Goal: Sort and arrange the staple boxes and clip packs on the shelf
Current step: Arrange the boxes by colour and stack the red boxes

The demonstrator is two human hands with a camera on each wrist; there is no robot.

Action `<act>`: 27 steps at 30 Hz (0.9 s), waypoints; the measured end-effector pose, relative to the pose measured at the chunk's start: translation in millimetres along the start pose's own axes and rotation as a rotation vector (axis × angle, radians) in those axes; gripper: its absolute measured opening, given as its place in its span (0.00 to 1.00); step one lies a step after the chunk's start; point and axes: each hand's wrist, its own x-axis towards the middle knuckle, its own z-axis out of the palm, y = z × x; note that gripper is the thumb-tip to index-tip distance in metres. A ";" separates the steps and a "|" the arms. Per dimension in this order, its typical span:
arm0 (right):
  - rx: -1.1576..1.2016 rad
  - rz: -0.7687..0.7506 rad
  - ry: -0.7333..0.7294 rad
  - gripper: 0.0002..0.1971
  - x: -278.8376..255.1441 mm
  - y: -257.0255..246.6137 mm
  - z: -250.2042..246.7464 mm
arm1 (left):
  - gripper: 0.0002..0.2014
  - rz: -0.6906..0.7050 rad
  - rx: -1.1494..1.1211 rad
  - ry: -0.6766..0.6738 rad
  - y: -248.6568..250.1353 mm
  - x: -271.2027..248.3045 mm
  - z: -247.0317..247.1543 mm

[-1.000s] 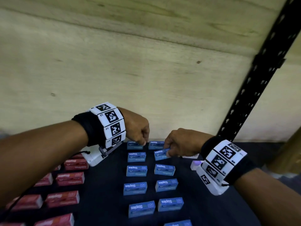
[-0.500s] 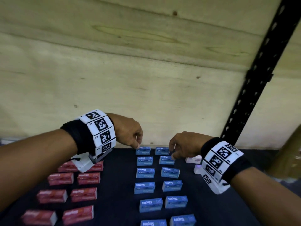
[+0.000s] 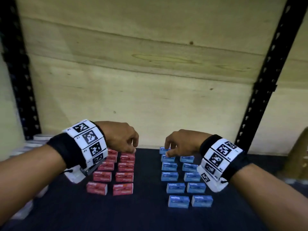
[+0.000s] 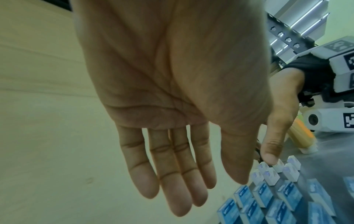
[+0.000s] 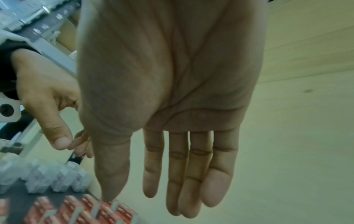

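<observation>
Since the earlier frame the left hand (image 3: 122,137) had shifted left onto the red staple boxes (image 3: 115,170), lower left of centre. The right hand (image 3: 180,144) hovered over the blue staple boxes (image 3: 181,175); both hung spread, empty, seemingly squaring rows.

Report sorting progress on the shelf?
Done: red staple boxes and blue staple boxes each sit in two columns, groups apart. In hand: nothing held; left hand hovers over far red boxes, right hand touches far blue ones. Left: likely squaring far ends; white packs behind the blue rows, order unclear.
</observation>
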 end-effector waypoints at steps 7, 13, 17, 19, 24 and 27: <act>-0.018 -0.189 0.046 0.18 17.3 -82.7 -0.3 | 0.14 -0.109 -0.048 0.084 -47.4 -73.1 30.1; -0.023 -0.390 0.139 0.22 37.3 -165.3 6.9 | 0.14 -0.240 -0.107 0.224 -94.3 -144.0 63.6; 0.027 -0.505 0.185 0.21 48.7 -216.6 15.7 | 0.14 -0.350 -0.171 0.348 -122.0 -186.0 89.0; 0.051 -0.564 0.181 0.19 52.6 -238.8 18.8 | 0.12 -0.418 -0.200 0.416 -133.8 -203.6 104.3; 0.074 -0.679 0.189 0.15 58.6 -280.4 27.7 | 0.07 -0.568 -0.334 0.509 -154.4 -227.9 152.3; 0.085 -0.734 0.188 0.13 60.7 -296.8 34.1 | 0.06 -0.635 -0.363 0.580 -160.3 -231.2 177.6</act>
